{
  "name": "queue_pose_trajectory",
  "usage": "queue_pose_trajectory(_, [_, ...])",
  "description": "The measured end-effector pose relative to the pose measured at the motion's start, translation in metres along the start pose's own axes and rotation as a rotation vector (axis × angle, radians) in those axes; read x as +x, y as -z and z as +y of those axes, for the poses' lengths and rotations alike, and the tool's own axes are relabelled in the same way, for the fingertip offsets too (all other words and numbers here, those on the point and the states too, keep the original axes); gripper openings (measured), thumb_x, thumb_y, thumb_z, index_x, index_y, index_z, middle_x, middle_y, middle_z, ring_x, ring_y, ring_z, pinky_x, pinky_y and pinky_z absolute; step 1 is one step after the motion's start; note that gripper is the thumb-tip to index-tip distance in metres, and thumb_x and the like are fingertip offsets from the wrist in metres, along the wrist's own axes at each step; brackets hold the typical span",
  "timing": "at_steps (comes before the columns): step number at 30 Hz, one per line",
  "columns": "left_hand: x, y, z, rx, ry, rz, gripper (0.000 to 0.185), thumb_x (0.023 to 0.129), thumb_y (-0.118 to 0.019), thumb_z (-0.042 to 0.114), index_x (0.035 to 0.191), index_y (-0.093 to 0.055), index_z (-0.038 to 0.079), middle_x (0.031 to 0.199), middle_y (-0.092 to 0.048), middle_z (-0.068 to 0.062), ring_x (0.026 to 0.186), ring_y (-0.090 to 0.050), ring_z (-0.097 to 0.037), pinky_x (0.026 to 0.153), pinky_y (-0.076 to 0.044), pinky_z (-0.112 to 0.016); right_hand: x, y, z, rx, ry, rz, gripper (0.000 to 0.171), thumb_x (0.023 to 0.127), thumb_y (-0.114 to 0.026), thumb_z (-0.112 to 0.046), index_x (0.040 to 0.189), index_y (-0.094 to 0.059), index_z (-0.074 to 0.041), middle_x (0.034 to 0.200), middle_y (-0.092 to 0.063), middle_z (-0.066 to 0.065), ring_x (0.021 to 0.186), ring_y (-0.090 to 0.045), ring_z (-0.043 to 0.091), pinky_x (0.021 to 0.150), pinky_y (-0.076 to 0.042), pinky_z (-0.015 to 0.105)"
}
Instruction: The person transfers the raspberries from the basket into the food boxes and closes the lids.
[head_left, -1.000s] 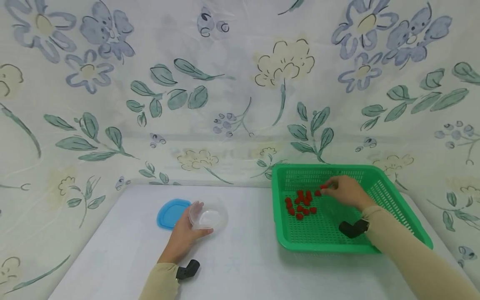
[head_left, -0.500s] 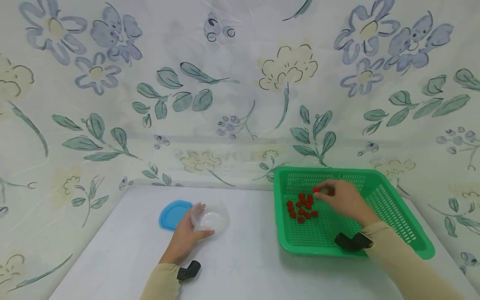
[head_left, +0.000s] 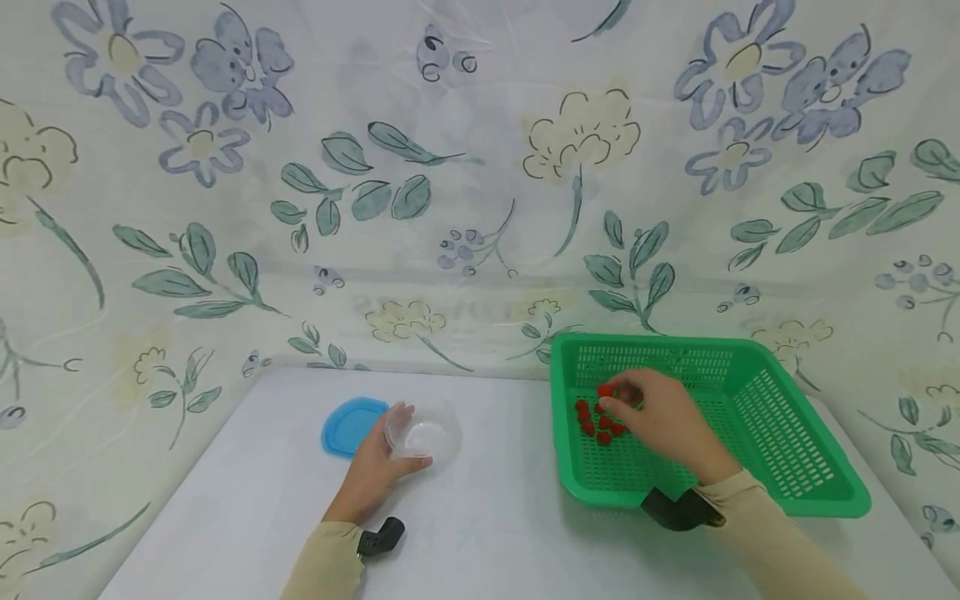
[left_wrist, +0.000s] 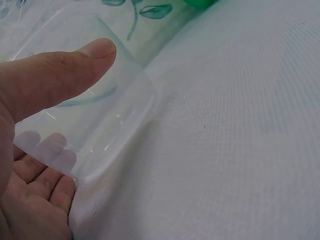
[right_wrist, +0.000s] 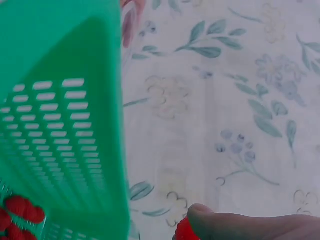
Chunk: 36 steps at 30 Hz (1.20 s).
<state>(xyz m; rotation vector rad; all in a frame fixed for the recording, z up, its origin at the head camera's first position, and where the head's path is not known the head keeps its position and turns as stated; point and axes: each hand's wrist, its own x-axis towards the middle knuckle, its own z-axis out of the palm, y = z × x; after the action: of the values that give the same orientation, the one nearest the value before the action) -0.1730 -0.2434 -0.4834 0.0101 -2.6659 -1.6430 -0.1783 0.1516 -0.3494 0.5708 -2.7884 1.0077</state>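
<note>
Floral cloth backs your white table [head_left: 225, 517]. Your left hand [head_left: 371, 475] grips a clear container [head_left: 423, 433]; your right hand [head_left: 660, 421] pinches a red berry [head_left: 604, 390] over the green basket [head_left: 795, 492]. Loosen the pinch and it may drop.

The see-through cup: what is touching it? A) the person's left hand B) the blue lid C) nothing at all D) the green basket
A: the left hand grips the see-through cup, thumb on its wall in the left wrist view, while the blue lid lies beside it.
</note>
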Motion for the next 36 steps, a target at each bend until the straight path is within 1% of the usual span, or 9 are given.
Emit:
queue_pose_trajectory(5, [0.0, 0.0, -0.001, -0.005, -0.004, 0.002, 0.103, 0.077, -0.089, 0.025, 0.156, -0.027, 0.009, 0.157, -0.04, -0.011, 0.149, -0.028, -0.032, 0.12, -0.023, -0.054, -0.002, -0.015, -0.013, 0.052, -0.011, 0.005, 0.025, 0.095, -0.072, -0.018, 0.113, -0.069, -0.001, 0.088, -0.065, 0.001, 0.076, -0.059, 0.014, 0.063, -0.05, 0.032])
queue_pose_trajectory(7, [0.0, 0.0, -0.001, -0.002, -0.007, 0.002, 0.103, 0.077, -0.089, 0.025, 0.156, -0.027, 0.008, 0.157, -0.04, -0.011, 0.149, -0.028, -0.032, 0.12, -0.023, -0.054, -0.001, -0.021, -0.017, 0.059, -0.011, 0.009, 0.025, 0.095, -0.071, -0.017, 0.113, -0.069, -0.001, 0.088, -0.064, 0.001, 0.075, -0.057, 0.014, 0.064, -0.049, 0.032])
queue_pose_trajectory(9, [0.001, -0.001, -0.001, 0.004, -0.007, 0.002, 0.103, 0.076, -0.089, 0.026, 0.156, -0.027, 0.008, 0.157, -0.04, -0.012, 0.149, -0.028, -0.032, 0.12, -0.023, -0.054, -0.001, -0.028, -0.022, 0.055, -0.009, 0.026, 0.023, 0.094, -0.072, -0.017, 0.113, -0.07, -0.002, 0.089, -0.063, 0.002, 0.076, -0.057, 0.016, 0.067, -0.05, 0.032])
queue_pose_trajectory(12, [0.001, -0.001, -0.001, 0.014, -0.004, 0.001, 0.103, 0.077, -0.089, 0.026, 0.157, -0.027, 0.009, 0.157, -0.039, -0.011, 0.149, -0.027, -0.032, 0.12, -0.023, -0.054, 0.0, -0.038, -0.032, 0.045, 0.0, 0.051, 0.021, 0.093, -0.073, -0.017, 0.11, -0.071, -0.003, 0.085, -0.059, 0.001, 0.076, -0.052, 0.018, 0.067, -0.046, 0.032])
queue_pose_trajectory(16, [0.001, -0.001, -0.001, 0.016, -0.006, 0.001, 0.103, 0.077, -0.089, 0.025, 0.157, -0.027, 0.009, 0.157, -0.04, -0.011, 0.149, -0.027, -0.032, 0.12, -0.022, -0.054, 0.001, -0.055, -0.044, 0.069, -0.003, 0.073, 0.018, 0.092, -0.075, -0.016, 0.106, -0.073, -0.006, 0.082, -0.056, 0.0, 0.076, -0.049, 0.016, 0.066, -0.045, 0.031])
queue_pose_trajectory(20, [0.001, -0.001, -0.001, 0.019, -0.004, 0.003, 0.102, 0.076, -0.089, 0.025, 0.156, -0.028, 0.009, 0.157, -0.04, -0.011, 0.149, -0.027, -0.032, 0.12, -0.023, -0.054, 0.002, -0.073, -0.051, 0.089, 0.018, 0.108, 0.015, 0.091, -0.076, -0.016, 0.104, -0.074, -0.009, 0.084, -0.058, -0.002, 0.079, -0.052, 0.016, 0.068, -0.047, 0.03])
queue_pose_trajectory(24, [0.001, -0.001, 0.001, 0.02, -0.001, 0.003, 0.101, 0.076, -0.089, 0.024, 0.156, -0.028, 0.009, 0.157, -0.041, -0.012, 0.149, -0.028, -0.032, 0.12, -0.022, -0.054, 0.004, -0.089, -0.059, 0.095, 0.045, 0.14, 0.014, 0.089, -0.078, -0.014, 0.101, -0.074, -0.008, 0.082, -0.058, -0.002, 0.08, -0.056, 0.021, 0.066, -0.047, 0.029])
queue_pose_trajectory(28, [0.0, -0.001, 0.002, 0.024, -0.001, 0.008, 0.101, 0.076, -0.089, 0.023, 0.156, -0.028, 0.009, 0.156, -0.041, -0.012, 0.149, -0.028, -0.033, 0.12, -0.022, -0.055, 0.008, -0.102, -0.069, 0.064, 0.055, 0.154, 0.017, 0.089, -0.078, -0.016, 0.102, -0.073, -0.008, 0.084, -0.059, 0.0, 0.082, -0.056, 0.021, 0.067, -0.048, 0.028])
queue_pose_trajectory(36, [-0.001, -0.002, 0.003, 0.026, 0.015, 0.018, 0.099, 0.077, -0.089, 0.024, 0.155, -0.029, 0.01, 0.156, -0.041, -0.012, 0.147, -0.031, -0.035, 0.118, -0.025, -0.057, 0.013, -0.128, -0.086, -0.053, 0.064, 0.183, 0.022, 0.088, -0.079, -0.023, 0.105, -0.073, -0.01, 0.087, -0.06, 0.001, 0.08, -0.054, 0.016, 0.064, -0.05, 0.024])
